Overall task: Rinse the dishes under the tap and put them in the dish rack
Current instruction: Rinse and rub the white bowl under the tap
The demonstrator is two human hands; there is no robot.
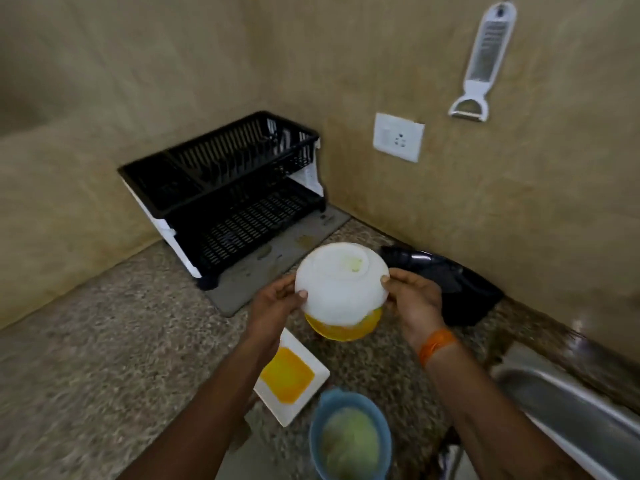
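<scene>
I hold a white bowl (341, 284) upside down above the counter, its base up. My left hand (277, 303) grips its left rim and my right hand (414, 299) grips its right rim. Just below it a yellow bowl (346, 329) peeks out. A square white plate with a yellow centre (289, 379) lies on the counter under my left forearm. A blue bowl with greenish residue (349, 438) sits at the bottom. The black two-tier dish rack (225, 188) stands in the corner, beyond the bowl to the left, with nothing in it.
A grey mat (277, 261) lies under the rack. A black object (446, 282) rests against the wall behind my right hand. The steel sink rim (568, 407) is at the lower right. A socket (398, 136) and a hanging grater-peeler (483, 64) are on the wall.
</scene>
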